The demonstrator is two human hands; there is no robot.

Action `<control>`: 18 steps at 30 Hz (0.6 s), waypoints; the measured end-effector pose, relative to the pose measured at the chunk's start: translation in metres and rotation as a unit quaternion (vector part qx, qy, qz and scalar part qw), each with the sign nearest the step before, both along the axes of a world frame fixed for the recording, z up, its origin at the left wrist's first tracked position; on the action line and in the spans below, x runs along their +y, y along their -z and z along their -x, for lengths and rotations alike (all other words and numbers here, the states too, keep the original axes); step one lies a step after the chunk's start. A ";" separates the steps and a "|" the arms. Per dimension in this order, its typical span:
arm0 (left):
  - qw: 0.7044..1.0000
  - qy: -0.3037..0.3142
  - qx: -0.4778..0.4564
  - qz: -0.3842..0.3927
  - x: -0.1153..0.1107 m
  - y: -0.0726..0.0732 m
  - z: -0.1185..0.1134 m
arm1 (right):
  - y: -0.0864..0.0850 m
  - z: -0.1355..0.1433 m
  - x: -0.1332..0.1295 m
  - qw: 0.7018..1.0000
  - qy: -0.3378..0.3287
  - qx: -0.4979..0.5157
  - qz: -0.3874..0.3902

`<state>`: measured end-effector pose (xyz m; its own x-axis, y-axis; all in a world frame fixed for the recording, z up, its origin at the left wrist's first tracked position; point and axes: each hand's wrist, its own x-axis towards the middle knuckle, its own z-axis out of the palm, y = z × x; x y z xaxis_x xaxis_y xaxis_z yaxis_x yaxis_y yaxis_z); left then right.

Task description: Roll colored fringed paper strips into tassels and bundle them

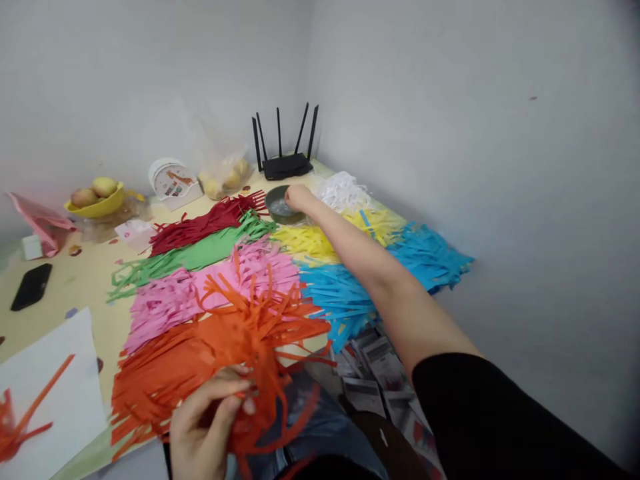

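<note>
My left hand [210, 420] is in the foreground, thumb and fingers pinched on a tassel of orange fringed tissue paper [255, 360] whose loose strips spread and hang around it. My right arm stretches across the table to a small dark green bowl [274, 205]. At its right rim, my right hand [299, 198] is closed with the fingertips down inside; whatever they hold is hidden. The bowl seems to contain something clear or pale. Under and behind my left hand lies a flat orange fringed sheet [170, 360].
Fringed paper in pink [165, 303], green [200, 252], dark red [205, 223], yellow [310, 241], blue [345, 287] and white [345, 191] covers the table. Beyond stand a black router [287, 167] and a yellow fruit bowl [95, 209]. A phone [31, 287] and white sheet [65, 400] lie left.
</note>
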<state>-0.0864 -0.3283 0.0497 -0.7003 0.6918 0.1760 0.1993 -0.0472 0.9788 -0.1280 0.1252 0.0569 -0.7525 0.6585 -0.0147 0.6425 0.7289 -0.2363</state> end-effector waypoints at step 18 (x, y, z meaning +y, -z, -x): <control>0.990 -0.129 -0.049 0.035 0.003 0.020 0.021 | 0.058 0.044 0.052 0.978 0.015 -0.206 0.016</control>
<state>-0.1070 -0.3250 0.0298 -0.8664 0.4962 0.0564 0.1005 0.0625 0.9930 -0.1716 0.1774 -0.0007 -0.6589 0.6740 -0.3340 0.7088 0.7050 0.0242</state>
